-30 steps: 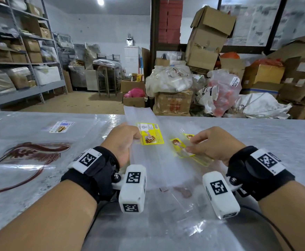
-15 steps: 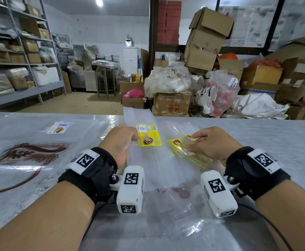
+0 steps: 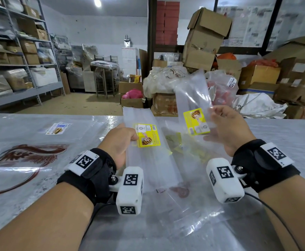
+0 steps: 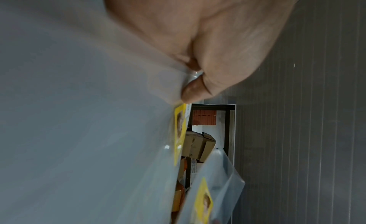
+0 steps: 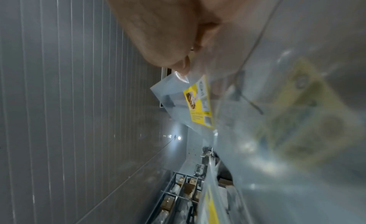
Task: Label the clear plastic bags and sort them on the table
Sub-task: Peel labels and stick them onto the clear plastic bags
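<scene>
My right hand (image 3: pixel 228 128) is lifting a labelled clear bag (image 3: pixel 193 98) up off the counter (image 3: pixel 284 134) — a second ago this hand was down low, working at the yellow stickers lying there, and now the bag is hanging in the air with its yellow label (image 3: pixel 196 122) facing me. I'm reading that as this one being labelled and ready to be sorted. My right fingers (image 3: pixel 213 113) are pinching the bag's edge just beside the label, thumb and fingertip closed on the plastic.

My left hand (image 3: pixel 120 142) is staying put, fingers clamped on the edge of the other clear bag (image 3: pixel 148 160), the one lying flat in front of me with its own yellow label (image 3: pixel 149 135) right at my fingertips. It is holding that bag down while the right one is coming away.

Between my hands, loose yellow stickers (image 3: pixel 173 138) are lying under clear film, faint and hard to count. Off to the left, well apart, a bag with a blue and white label (image 3: pixel 57 128) is resting near the far edge of the counter.

For room, I'm seeing open counter to the right of my wrist and a broad stretch to the left. The far edge is near the flat bag's top end, so I'm judging the lifted bag is safer going sideways than forward
</scene>
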### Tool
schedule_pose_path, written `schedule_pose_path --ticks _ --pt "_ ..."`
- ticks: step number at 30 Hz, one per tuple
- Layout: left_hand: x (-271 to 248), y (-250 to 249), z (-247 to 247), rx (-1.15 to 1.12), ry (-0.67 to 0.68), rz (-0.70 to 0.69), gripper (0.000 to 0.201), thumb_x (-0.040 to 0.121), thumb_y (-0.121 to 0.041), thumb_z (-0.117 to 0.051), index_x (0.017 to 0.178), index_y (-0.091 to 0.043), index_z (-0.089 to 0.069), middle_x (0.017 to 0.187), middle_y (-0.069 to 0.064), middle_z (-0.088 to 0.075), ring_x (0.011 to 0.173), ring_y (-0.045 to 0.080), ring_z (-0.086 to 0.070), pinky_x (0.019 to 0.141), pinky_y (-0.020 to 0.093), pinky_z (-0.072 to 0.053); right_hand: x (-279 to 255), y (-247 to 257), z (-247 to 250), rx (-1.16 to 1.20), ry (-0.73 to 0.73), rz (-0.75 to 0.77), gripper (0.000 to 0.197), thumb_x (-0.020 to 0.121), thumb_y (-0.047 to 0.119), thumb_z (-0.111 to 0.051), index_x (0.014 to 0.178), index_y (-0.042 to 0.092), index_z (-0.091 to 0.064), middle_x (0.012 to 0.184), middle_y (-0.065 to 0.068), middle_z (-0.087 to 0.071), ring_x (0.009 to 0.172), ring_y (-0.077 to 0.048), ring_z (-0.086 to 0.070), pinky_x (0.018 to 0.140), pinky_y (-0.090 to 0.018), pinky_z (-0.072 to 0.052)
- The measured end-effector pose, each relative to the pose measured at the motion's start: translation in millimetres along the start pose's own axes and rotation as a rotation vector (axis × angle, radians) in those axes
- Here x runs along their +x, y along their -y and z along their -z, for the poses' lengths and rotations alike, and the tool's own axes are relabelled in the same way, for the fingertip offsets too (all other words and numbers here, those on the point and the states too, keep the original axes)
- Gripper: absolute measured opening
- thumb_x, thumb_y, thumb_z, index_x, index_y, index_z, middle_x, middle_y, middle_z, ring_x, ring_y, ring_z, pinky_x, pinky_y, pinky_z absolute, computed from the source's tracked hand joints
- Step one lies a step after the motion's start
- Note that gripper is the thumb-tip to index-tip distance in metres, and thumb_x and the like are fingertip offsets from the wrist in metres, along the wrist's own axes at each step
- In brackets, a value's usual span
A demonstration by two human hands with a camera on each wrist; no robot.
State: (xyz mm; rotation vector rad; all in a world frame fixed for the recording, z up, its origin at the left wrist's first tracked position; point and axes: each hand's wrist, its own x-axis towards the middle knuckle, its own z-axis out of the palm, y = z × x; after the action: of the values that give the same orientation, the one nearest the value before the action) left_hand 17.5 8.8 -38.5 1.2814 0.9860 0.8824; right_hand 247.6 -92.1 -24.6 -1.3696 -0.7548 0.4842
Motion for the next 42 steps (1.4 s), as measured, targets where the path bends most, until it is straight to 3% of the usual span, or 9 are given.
schedule_pose_path --ticks 4,9,13,19,25,31,35,39,42 --pt "1 2 1 -0.014 0.029 0.0 0.022 0.092 0.011 -0.042 0.085 -0.009 -0.049 0.086 0.016 -0.061 0.068 0.028 -0.056 0.06 0.03 -0.045 7 10 14 0.332 -0.103 0.034 0.016 0.105 0.006 -0.044 0.112 0.015 -0.054 0.085 -0.002 -0.069 0.058 -0.016 -0.07 0.046 -0.027 -0.054" --pt "2 3 1 -0.035 0.083 -0.004 0.023 0.092 0.01 -0.041 0.088 -0.009 -0.053 0.089 0.018 -0.063 0.067 0.029 -0.059 0.062 0.033 -0.048 3 22 15 0.6 -0.05 -0.084 0.016 0.104 0.005 -0.048 0.106 0.006 -0.064 0.084 -0.002 -0.07 0.067 -0.008 -0.066 0.062 -0.022 -0.061" --pt "1 3 1 -0.088 0.114 -0.006 0.024 0.093 0.007 -0.041 0.099 -0.009 -0.058 0.096 0.021 -0.067 0.075 0.031 -0.063 0.065 0.036 -0.052 -3 19 5 0.517 0.115 -0.076 0.042 0.104 0.008 -0.046 0.079 0.013 -0.079 0.078 -0.003 -0.076 0.066 -0.012 -0.072 0.06 -0.022 -0.059" --pt "-6 -3 -1 -0.214 0.248 -0.095 0.028 0.099 0.002 -0.043 0.115 -0.01 -0.064 0.098 0.014 -0.074 0.079 0.028 -0.071 0.059 0.031 -0.057 -20 1 -23 0.144 0.351 -0.059 0.022 0.1 0.007 -0.053 0.119 0.001 -0.063 0.107 -0.017 -0.075 0.082 -0.025 -0.075 0.067 -0.03 -0.062" --pt "-14 -12 -5 -0.199 0.347 -0.267 0.038 0.091 0.017 -0.051 0.12 -0.006 -0.06 0.1 0.011 -0.076 0.079 0.02 -0.074 0.067 0.03 -0.061 -32 14 -40 -0.273 0.462 0.033 0.02 0.102 0.024 -0.056 0.106 0.008 -0.069 0.106 -0.024 -0.07 0.07 -0.027 -0.061 0.063 -0.039 -0.045" --pt "-23 -42 10 -0.298 0.228 -0.272 0.029 0.093 0.013 -0.041 0.101 -0.008 -0.06 0.09 0.015 -0.074 0.073 0.028 -0.071 0.068 0.037 -0.061 -43 42 -66 -0.216 0.593 0.038 0.019 0.103 0.017 -0.054 0.114 0.009 -0.067 0.113 -0.019 -0.072 0.087 -0.032 -0.069 0.077 -0.044 -0.056" --pt "-44 -52 43 -0.242 0.207 -0.231 0.018 0.098 0.003 -0.046 0.102 -0.01 -0.059 0.11 0.017 -0.073 0.088 0.028 -0.069 0.084 0.044 -0.057 -57 62 -107 -0.257 0.51 0.126 0.032 0.08 0.034 -0.06 0.104 0.014 -0.066 0.113 -0.025 -0.069 0.095 -0.041 -0.069 0.08 -0.057 -0.054" --pt "-64 -47 100 -0.08 0.13 -0.187 0.033 0.099 -0.004 -0.049 0.131 -0.007 -0.056 0.126 0.018 -0.068 0.096 0.027 -0.065 0.094 0.052 -0.053 -68 69 -159 -0.258 0.5 0.154 0.009 0.094 0.023 -0.062 0.092 0.014 -0.061 0.089 -0.02 -0.067 0.071 -0.023 -0.051 0.064 -0.033 -0.04" --pt "-84 -44 149 -0.029 0.077 -0.162 0.034 0.093 -0.004 -0.051 0.124 -0.013 -0.061 0.115 0.018 -0.072 0.091 0.027 -0.066 0.084 0.043 -0.055 -81 65 -207 -0.204 0.569 0.148 0.006 0.1 0.015 -0.057 0.098 0.015 -0.063 0.106 -0.019 -0.072 0.086 -0.03 -0.061 0.08 -0.05 -0.054"
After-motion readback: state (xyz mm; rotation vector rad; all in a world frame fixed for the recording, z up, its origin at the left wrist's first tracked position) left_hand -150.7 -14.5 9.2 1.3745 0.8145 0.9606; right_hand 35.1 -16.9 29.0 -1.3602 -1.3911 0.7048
